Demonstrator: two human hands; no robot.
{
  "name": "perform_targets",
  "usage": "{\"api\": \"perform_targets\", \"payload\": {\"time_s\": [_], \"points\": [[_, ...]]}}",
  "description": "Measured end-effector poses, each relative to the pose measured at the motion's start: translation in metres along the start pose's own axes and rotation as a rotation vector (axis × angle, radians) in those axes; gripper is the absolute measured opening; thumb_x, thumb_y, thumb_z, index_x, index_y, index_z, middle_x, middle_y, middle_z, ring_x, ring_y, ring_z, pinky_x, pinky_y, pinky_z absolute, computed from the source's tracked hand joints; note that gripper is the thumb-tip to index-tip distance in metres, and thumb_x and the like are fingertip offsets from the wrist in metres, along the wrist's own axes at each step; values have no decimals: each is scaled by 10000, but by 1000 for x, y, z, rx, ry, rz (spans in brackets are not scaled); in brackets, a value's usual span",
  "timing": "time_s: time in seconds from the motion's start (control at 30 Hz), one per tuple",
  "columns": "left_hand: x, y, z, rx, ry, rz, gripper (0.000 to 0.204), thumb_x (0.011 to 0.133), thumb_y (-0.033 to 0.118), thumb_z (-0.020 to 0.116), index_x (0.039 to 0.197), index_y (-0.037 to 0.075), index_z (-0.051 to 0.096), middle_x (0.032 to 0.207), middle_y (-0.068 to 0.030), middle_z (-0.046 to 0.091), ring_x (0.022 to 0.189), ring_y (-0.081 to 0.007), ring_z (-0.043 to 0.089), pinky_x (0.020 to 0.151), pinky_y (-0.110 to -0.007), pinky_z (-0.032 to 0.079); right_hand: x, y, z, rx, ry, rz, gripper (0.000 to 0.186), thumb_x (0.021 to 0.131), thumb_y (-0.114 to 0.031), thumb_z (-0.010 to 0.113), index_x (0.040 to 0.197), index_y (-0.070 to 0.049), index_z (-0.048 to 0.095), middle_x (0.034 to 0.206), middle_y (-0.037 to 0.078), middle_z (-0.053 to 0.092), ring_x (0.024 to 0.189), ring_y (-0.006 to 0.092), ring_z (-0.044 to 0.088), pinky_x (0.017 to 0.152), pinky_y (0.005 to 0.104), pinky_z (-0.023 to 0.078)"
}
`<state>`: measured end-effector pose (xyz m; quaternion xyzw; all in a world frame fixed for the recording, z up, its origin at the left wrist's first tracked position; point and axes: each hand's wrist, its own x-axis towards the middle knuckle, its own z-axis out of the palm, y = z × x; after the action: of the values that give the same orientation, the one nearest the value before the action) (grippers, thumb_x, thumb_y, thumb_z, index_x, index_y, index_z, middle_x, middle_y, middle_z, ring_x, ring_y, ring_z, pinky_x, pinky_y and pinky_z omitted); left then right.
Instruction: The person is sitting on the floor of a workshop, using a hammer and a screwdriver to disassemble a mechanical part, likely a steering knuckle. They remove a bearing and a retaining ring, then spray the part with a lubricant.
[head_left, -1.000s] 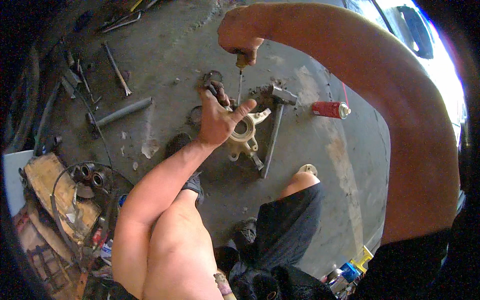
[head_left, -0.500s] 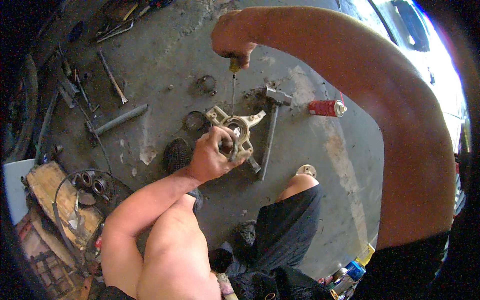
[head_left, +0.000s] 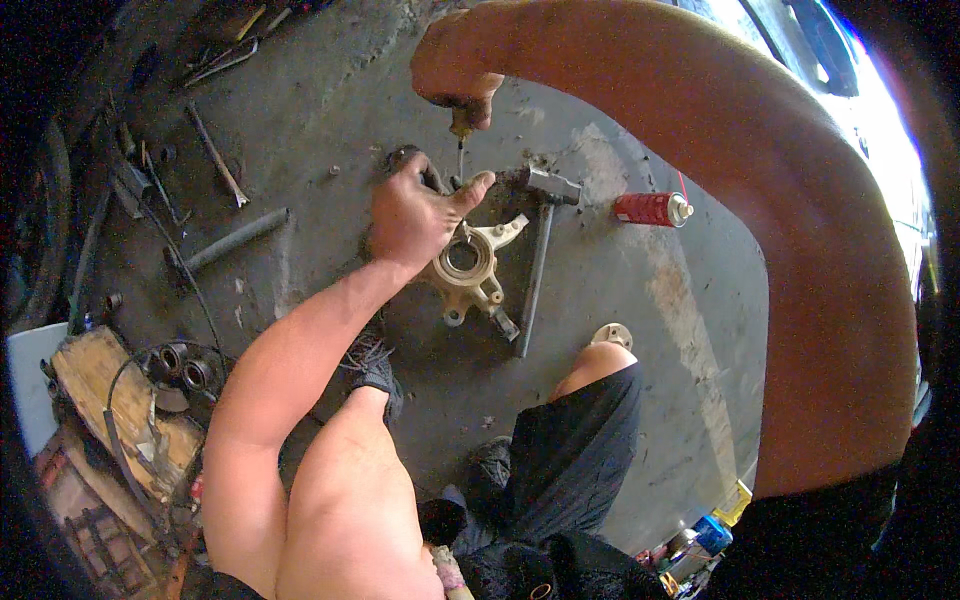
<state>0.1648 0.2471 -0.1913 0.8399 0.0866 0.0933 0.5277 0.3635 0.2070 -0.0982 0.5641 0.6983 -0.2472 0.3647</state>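
My right hand (head_left: pixel 455 70) is closed round the yellow handle of a screwdriver (head_left: pixel 460 125), whose shaft points down toward a pale metal steering knuckle (head_left: pixel 480 250) on the floor. My left hand (head_left: pixel 420 210) is at the knuckle's upper left, beside the shaft, fingers curled and thumb angled out; what they grip is hidden, as is the screwdriver's tip. A hammer with a steel head (head_left: pixel 550 188) and a long grey handle lies just right of the knuckle. A pale round flanged part (head_left: pixel 613 334) is beside my right knee.
A red spray can (head_left: pixel 645 208) lies right of the hammer. A pipe (head_left: pixel 240 240), bars, tools and cables lie leftward. Wooden boards (head_left: pixel 120 400) and bearing-like rings (head_left: pixel 185 370) are at lower left. Bottles and cans (head_left: pixel 710 535) stand at lower right, a vehicle at upper right.
Since half a second ago my left hand has moved up and left from the knuckle's centre, uncovering its bore. My right hand and screwdriver have shifted slightly left and up in view.
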Motion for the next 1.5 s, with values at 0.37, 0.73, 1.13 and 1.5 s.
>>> {"api": "perform_targets", "payload": {"time_s": [0.37, 0.73, 1.13, 1.5], "points": [[-12, -11, 12, -28, 155, 247, 498, 710, 385, 853, 658, 65, 474, 506, -90, 533, 439, -266, 580, 439, -380, 445, -6, -9, 2, -12, 66, 18, 435, 712, -525, 719, 748, -92, 746, 746, 111, 700, 706, 328, 647, 673, 461, 517], [-31, -22, 12, -43, 15, 370, 450, 727, 365, 862, 749, 89, 508, 631, -32, 585, 534, -145, 559, 517, -301, 459, -49, -57, -22, -97, 185, 146, 377, 673, -419, 821, 830, -82, 756, 826, 73, 732, 808, 292, 695, 700, 424, 560], [-31, -6, 19, 13, 100, 410, 435, 699, 328, 878, 744, 95, 514, 602, -23, 566, 514, -148, 563, 493, -298, 467, -88, -62, -12, 59, 234, 322, 296, 811, -347, 704, 790, -52, 706, 750, 122, 697, 679, 320, 651, 616, 457, 514], [-37, -14, 6, 24, 83, 383, 451, 711, 336, 873, 754, 90, 498, 599, -38, 575, 497, -188, 578, 484, -314, 470, -111, -323, 93, 2302, 484, 1145, 357, 918, -338, 604, 1022, 3, 603, 740, 75, 606, 574, 165, 579, 509, 354, 480]]}}
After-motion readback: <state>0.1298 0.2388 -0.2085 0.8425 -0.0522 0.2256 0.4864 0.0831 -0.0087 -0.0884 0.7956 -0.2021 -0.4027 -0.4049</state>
